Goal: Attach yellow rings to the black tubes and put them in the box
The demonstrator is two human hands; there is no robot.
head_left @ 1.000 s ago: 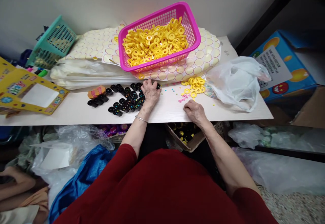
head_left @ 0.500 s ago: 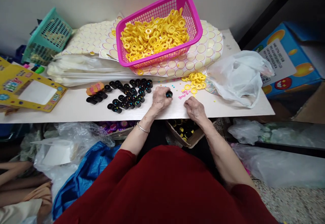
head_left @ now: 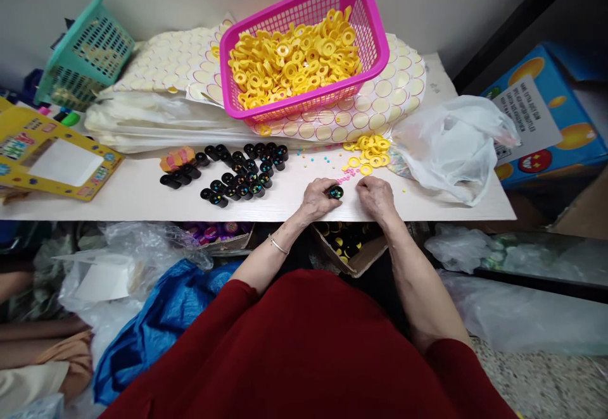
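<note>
My left hand (head_left: 319, 199) is closed around a small black cup (head_left: 336, 192), its open top facing up with coloured bits inside. Just to the right, my right hand (head_left: 375, 196) is curled with its fingertips together; whatever is in them is hidden. Small pink pieces (head_left: 350, 173) lie on the table beyond both hands, beside a little pile of yellow rings (head_left: 371, 152). Left of my hands stand several more black cups (head_left: 244, 188), many with coloured beads in them. An orange and pink bundle (head_left: 177, 159) lies at the end of that group.
A pink basket (head_left: 304, 104) full of yellow ringed pieces rests on circle-printed sheets (head_left: 399, 83) at the back. To the right are a white plastic bag (head_left: 456, 147) and a blue carton (head_left: 546, 115). A yellow box (head_left: 57, 159) and a green basket (head_left: 90, 52) stand left.
My left hand has moved right and toward me with the black cup, closer to my right hand. The right hand remains curled. The view has shifted slightly.
</note>
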